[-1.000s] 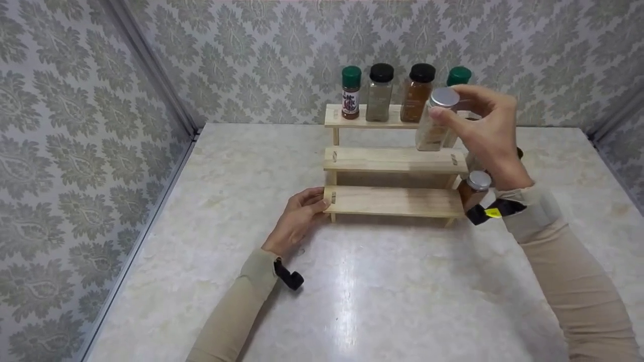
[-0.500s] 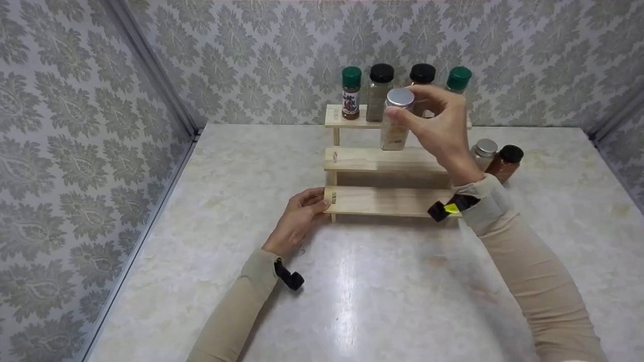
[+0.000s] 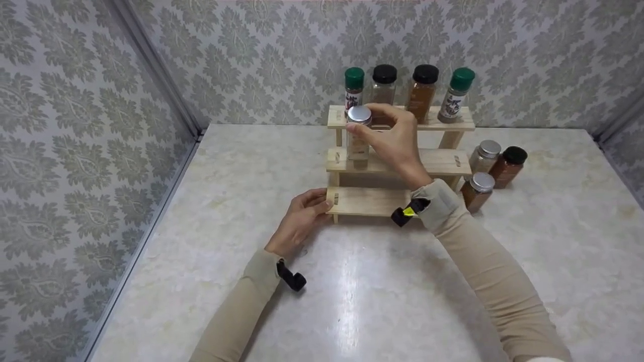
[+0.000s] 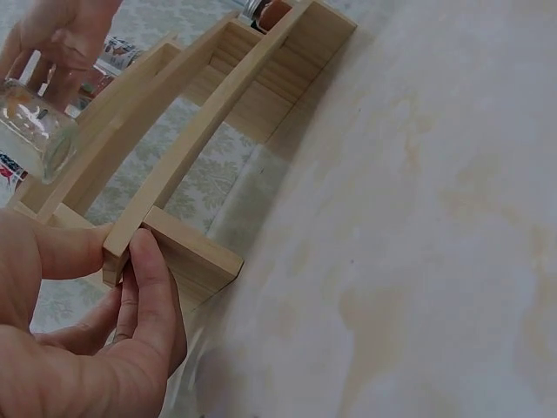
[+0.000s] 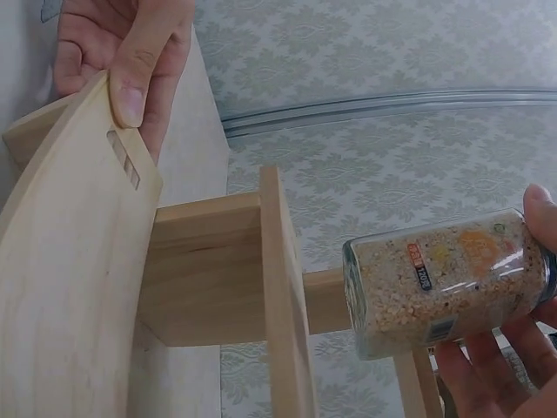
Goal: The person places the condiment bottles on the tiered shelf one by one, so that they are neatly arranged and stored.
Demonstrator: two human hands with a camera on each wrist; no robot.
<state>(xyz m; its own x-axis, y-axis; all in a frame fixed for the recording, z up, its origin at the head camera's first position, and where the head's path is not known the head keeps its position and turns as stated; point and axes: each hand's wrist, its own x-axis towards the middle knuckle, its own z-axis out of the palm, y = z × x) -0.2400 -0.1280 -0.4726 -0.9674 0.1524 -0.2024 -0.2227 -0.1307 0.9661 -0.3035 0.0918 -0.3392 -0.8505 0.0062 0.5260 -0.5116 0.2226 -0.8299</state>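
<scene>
A three-step wooden spice rack (image 3: pixel 382 201) stands on the table. My left hand (image 3: pixel 302 218) pinches the left end of its lowest shelf, thumb on top and fingers beneath, as the left wrist view shows. My right hand (image 3: pixel 395 138) grips a square glass spice jar (image 5: pixel 444 283) with a silver lid near its top. Pale, coarse grains fill this jar, and its side bears a small label. In the head view the jar overlaps the left end of the middle shelf (image 3: pixel 432 160); in the right wrist view its base is apart from the shelf board.
Along the top shelf stand two green-capped bottles (image 3: pixel 454 95) and two black-capped jars (image 3: pixel 422 93). Right of the rack, two silver-lidded jars (image 3: pixel 478 191) and a black-capped red jar (image 3: pixel 508 167) stand on the table (image 3: pixel 201 261). Patterned walls (image 3: pixel 282 60) enclose the back and sides.
My right hand has carried the silver-lidded jar leftward from the rack's right side to above the middle shelf's left end. My left hand has stayed on the lowest shelf.
</scene>
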